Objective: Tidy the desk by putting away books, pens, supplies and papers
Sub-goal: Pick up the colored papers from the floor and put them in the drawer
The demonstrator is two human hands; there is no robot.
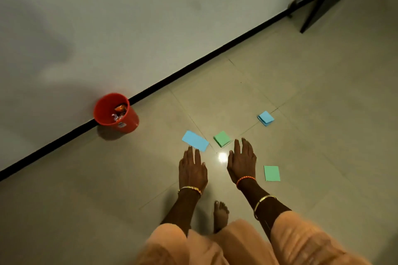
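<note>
both hands — left hand (pixel 192 170), right hand (pixel 242 162) — are held flat, fingers wide, nothing gripped. a blue paper (pixel 195 140) is seen at the left's twelve o'clock, a green paper (pixel 272 173) at the right's three.

We wear peach sleeves (pixel 301 241) at the frame's bottom, gold bangles on both wrists, an orange thread band (pixel 244 180) at the right wrist, and go barefoot.

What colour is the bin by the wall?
The bin is red, with wrappers inside; the head view shows it.
</note>
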